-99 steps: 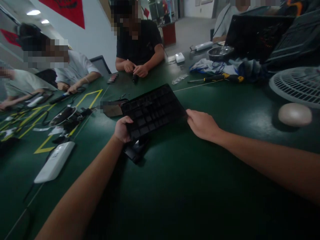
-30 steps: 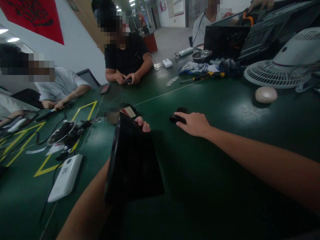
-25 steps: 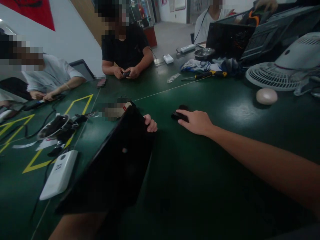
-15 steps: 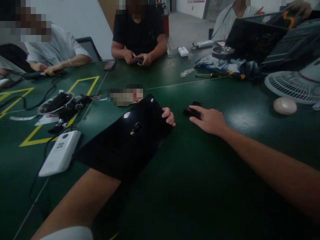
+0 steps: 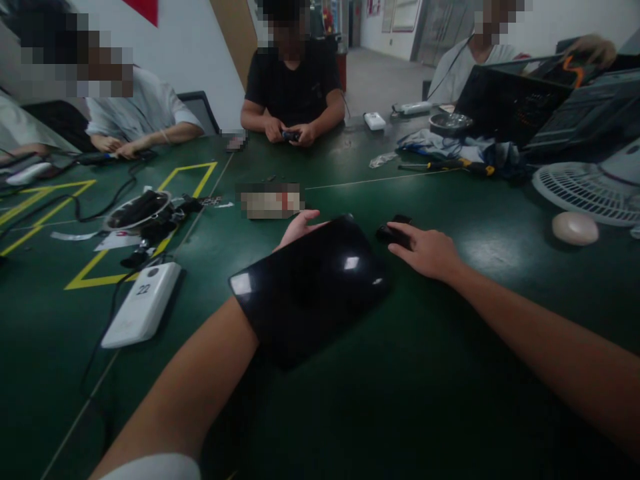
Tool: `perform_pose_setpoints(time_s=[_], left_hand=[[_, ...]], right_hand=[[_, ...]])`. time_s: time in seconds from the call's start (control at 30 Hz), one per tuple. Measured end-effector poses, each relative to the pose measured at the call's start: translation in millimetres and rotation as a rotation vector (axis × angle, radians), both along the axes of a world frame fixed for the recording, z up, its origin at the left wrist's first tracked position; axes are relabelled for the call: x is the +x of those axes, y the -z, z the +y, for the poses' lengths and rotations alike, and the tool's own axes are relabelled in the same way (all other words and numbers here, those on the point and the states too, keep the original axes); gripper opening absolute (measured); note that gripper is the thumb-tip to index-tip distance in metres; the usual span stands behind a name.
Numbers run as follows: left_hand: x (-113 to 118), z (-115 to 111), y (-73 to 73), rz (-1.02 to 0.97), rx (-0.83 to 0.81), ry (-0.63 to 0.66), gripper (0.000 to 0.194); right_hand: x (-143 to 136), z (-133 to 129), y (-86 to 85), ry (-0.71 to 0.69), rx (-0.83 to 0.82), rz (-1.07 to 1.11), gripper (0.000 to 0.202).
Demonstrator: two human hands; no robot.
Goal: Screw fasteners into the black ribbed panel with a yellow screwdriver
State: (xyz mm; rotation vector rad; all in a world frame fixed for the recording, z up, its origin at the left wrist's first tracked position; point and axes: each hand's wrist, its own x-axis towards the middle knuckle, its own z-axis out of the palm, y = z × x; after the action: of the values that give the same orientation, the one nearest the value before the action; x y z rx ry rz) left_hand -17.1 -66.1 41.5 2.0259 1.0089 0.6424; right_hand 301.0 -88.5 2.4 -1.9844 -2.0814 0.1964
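Note:
A glossy black panel point(image 5: 315, 287) is held tilted above the green table by my left hand point(image 5: 300, 229). The thumb shows past the panel's far edge; the other fingers are hidden under it. To the right of the panel, my right hand point(image 5: 427, 250) rests on the table, its fingers closed on a small black object point(image 5: 395, 231). What that object is cannot be made out. A blurred-out beige item point(image 5: 270, 202) lies just beyond my left hand.
A white device marked 22 point(image 5: 143, 303) and a clear bowl with black parts point(image 5: 137, 212) are at the left. A white fan point(image 5: 580, 190), a pale rounded object point(image 5: 575, 229) and a screwdriver point(image 5: 450, 165) are at the right. Several people sit around the green table point(image 5: 425, 393).
The panel has turned and moved to the right in my left hand, whose thumb now shows at the far edge. My right hand stays on the small black object. The view has shifted slightly.

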Motion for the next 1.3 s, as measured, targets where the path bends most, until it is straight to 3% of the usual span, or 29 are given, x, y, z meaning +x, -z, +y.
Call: perform_pose_setpoints(time_s=[0.03,0.1,0.2,0.33,0.43,0.73,0.8,0.93,1.1,1.3], left_hand=[[2.0,9.4,0.2,-0.011,-0.080,0.070,0.076],[2.0,26.3,1.4,-0.158,-0.473,0.295,0.087],[-8.8,41.6,2.3,-0.284,-0.823,0.392,0.081],[-29.8,46.3,-7.0,-0.116,-0.912,0.401,0.060],[-40.0,45.4,-18.5,-0.043,-0.916,0.389,0.058],[-43.5,51.7,-31.5,0.254,-0.823,0.416,0.064],[-35.4,53.5,-35.8,0.295,-0.745,0.421,0.057],[-2.4,58.0,-42.4,0.270,-0.437,0.390,0.047],[35.6,62.1,-34.0,0.311,-0.112,0.314,0.039],[19.1,40.7,-20.9,0.275,0.063,0.217,0.031]], right_hand=[[-0.2,0.2,0.7,0.000,-0.002,0.002,0.067],[-0.5,0.7,2.0,-0.002,-0.002,0.001,0.067],[-0.4,1.1,2.8,-0.020,0.007,0.004,0.067],[-0.5,1.5,1.6,-0.038,0.000,0.017,0.066],[-1.1,1.5,0.0,-0.051,-0.008,0.032,0.066],[-1.0,1.4,-1.1,-0.073,-0.044,0.079,0.067],[-0.6,2.4,1.0,-0.069,-0.040,0.078,0.067],[-1.0,4.4,4.0,-0.007,-0.032,0.037,0.069],[0.1,4.6,6.6,0.041,0.008,0.047,0.067],[6.2,6.8,11.3,0.122,0.137,0.197,0.058]])
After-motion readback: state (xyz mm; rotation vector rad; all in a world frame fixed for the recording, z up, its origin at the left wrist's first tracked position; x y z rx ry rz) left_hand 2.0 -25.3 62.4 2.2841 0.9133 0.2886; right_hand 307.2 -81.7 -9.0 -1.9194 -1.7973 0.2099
